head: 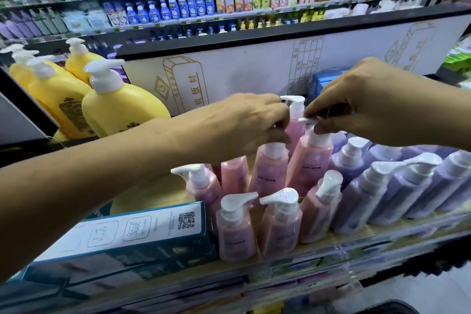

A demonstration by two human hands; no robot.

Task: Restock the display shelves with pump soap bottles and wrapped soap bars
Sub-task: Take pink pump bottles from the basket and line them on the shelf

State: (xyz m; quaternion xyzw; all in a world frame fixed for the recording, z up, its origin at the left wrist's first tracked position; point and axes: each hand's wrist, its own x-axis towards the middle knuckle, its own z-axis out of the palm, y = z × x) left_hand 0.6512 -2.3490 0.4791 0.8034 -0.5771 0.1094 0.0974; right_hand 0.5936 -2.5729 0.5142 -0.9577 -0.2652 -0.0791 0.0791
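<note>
Several pink pump soap bottles [237, 232] stand in rows on the display shelf [331, 250]. My left hand [244, 122] curls over the white pump top of one pink bottle [267, 173] in the back row. My right hand [362, 99] pinches the white pump head of the neighbouring pink bottle [308, 166], which leans slightly left. Another pink bottle [295, 115] stands behind, between the two hands. Lilac pump bottles [362, 201] fill the shelf to the right.
Large yellow pump bottles [119, 107] stand at the left on a higher ledge. A teal and white box [132, 232] lies at the shelf's front left. A white printed board [254, 69] backs the shelf. Far shelves hold many colourful bottles [191, 5].
</note>
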